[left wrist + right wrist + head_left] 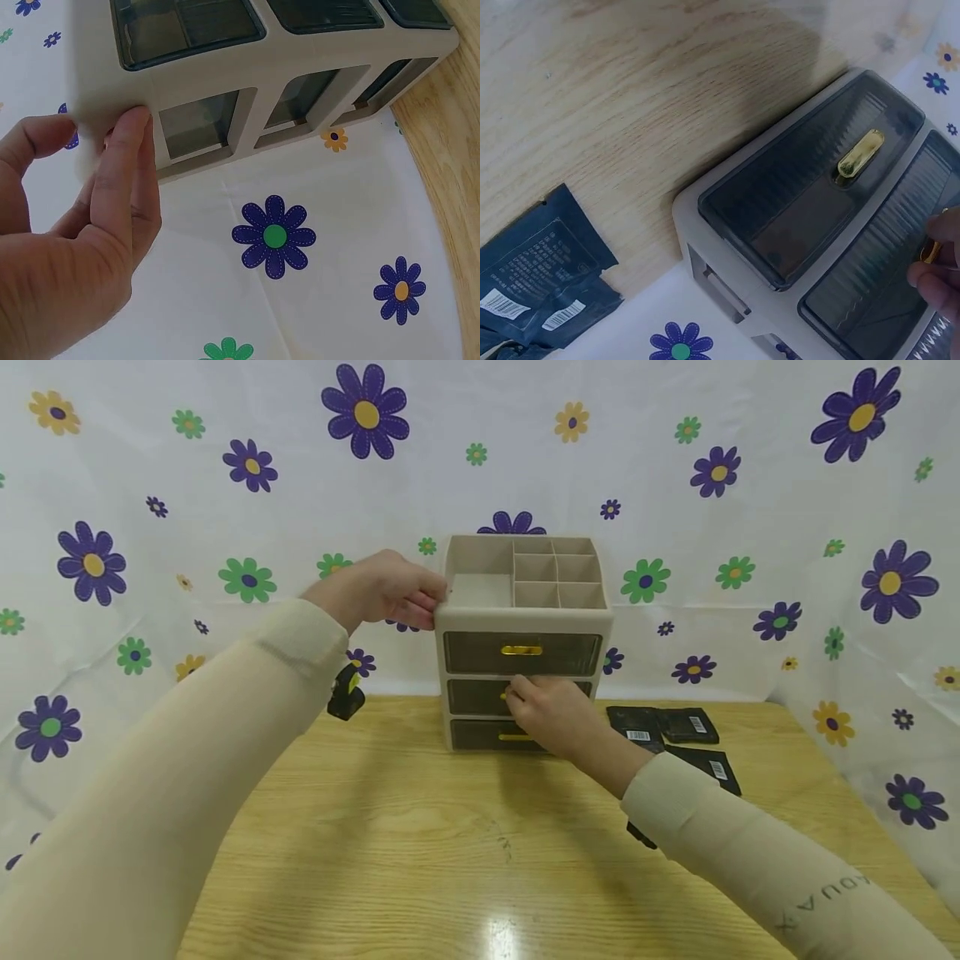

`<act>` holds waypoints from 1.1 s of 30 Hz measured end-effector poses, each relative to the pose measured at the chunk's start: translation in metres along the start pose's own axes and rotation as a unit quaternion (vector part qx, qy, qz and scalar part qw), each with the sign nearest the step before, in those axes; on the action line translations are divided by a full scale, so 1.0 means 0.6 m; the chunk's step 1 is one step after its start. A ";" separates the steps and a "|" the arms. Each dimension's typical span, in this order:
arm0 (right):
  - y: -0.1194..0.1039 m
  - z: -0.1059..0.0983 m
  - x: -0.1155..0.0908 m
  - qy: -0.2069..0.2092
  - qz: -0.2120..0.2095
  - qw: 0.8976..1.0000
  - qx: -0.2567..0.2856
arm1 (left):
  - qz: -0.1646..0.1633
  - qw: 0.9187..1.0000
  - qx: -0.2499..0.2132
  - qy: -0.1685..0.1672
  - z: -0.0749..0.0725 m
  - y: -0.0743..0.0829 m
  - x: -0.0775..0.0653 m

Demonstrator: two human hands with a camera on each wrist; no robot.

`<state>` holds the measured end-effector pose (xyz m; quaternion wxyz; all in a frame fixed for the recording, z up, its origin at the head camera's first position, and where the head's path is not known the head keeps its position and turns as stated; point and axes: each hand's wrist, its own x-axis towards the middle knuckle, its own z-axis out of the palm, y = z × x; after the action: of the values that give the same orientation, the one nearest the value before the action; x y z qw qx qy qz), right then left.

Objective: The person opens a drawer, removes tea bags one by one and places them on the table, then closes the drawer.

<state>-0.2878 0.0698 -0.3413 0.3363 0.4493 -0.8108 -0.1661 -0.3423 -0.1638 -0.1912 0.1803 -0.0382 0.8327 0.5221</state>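
A beige desktop drawer organizer (525, 620) stands upright against the backdrop, with three dark see-through drawers and an open divided top. My left hand (393, 589) holds its upper left corner; in the left wrist view the fingers of the left hand (90, 232) lie against the side wall, with the thumb at the rim. At the middle drawer (476, 697), my right hand (551, 710) pinches the small gold handle (930, 250), which the fingers partly cover. All three drawers look closed. Gold handles also show on the top drawer (480, 653) and the bottom drawer (795, 187).
Several flat black packets (690, 725) with white barcode labels lie on the wooden table (420, 843), right of the organizer. A white cloth (300, 410) with printed flowers hangs behind and at the sides.
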 end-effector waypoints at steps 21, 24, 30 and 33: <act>-0.043 0.037 -0.053 0.047 -0.029 0.996 0.069 | 0.001 1.000 0.003 0.025 0.003 -0.002 -0.001; -0.050 0.049 -0.057 0.035 -0.043 0.998 0.035 | 0.001 1.000 -0.001 0.028 0.005 -0.004 -0.002; -0.060 0.072 -0.058 0.042 -0.043 0.998 -0.019 | 0.002 1.000 0.000 0.030 0.003 -0.005 -0.003; -0.062 0.081 -0.056 0.053 -0.038 0.997 -0.039 | 0.003 1.000 0.001 0.027 0.002 -0.004 -0.004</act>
<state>-0.2859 0.0761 -0.4107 0.3896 0.4747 -0.7668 -0.1867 -0.3392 -0.1637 -0.1928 0.1561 -0.0494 0.8380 0.5205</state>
